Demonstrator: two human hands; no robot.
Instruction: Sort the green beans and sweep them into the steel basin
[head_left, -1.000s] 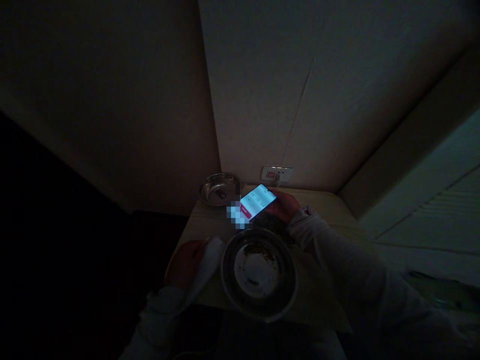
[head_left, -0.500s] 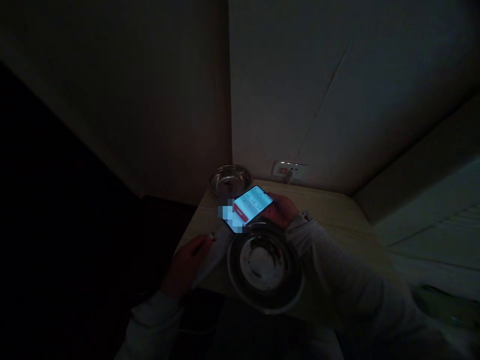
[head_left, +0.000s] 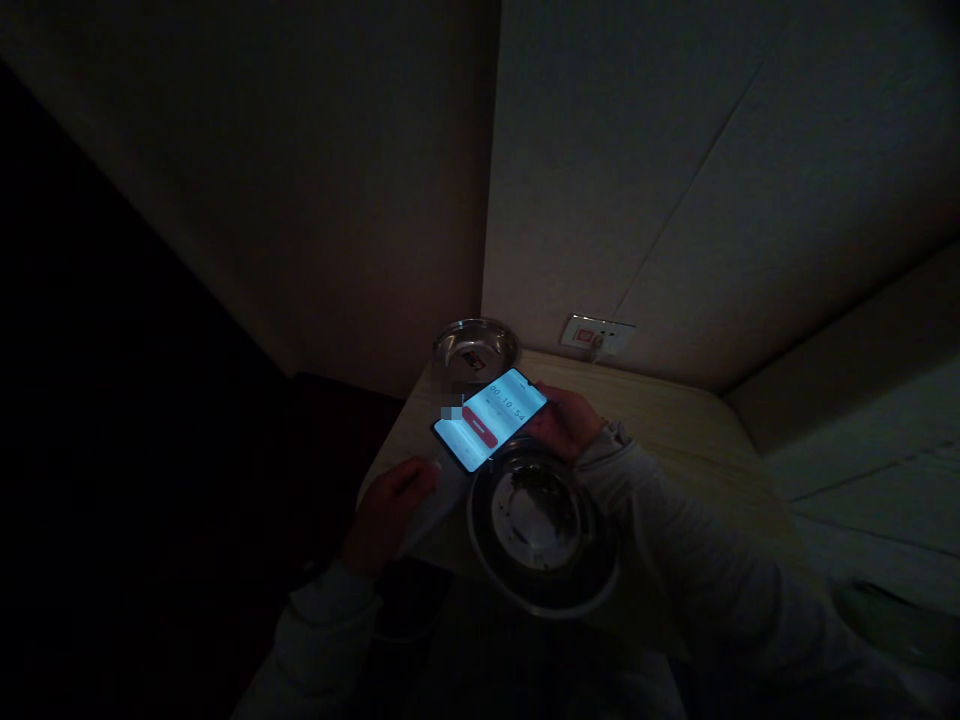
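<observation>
The room is very dark. My right hand (head_left: 564, 422) grips a lit phone (head_left: 491, 418) whose screen shows a timer and a red button. It hovers just beyond a large steel bowl (head_left: 541, 523) that holds some dark bits. My left hand (head_left: 388, 508) rests at the table's left edge, fingers curled on a white cloth (head_left: 439, 500) beside the bowl.
A smaller steel bowl (head_left: 475, 350) stands at the back of the pale wooden table (head_left: 675, 420), in the wall corner. A wall socket (head_left: 598, 333) with a plug sits behind. Darkness lies left of the table; a pale surface shows on the right.
The view has shifted, so everything sits further right in frame. My right hand brought the phone slightly nearer the big bowl. My left hand stays on the cloth.
</observation>
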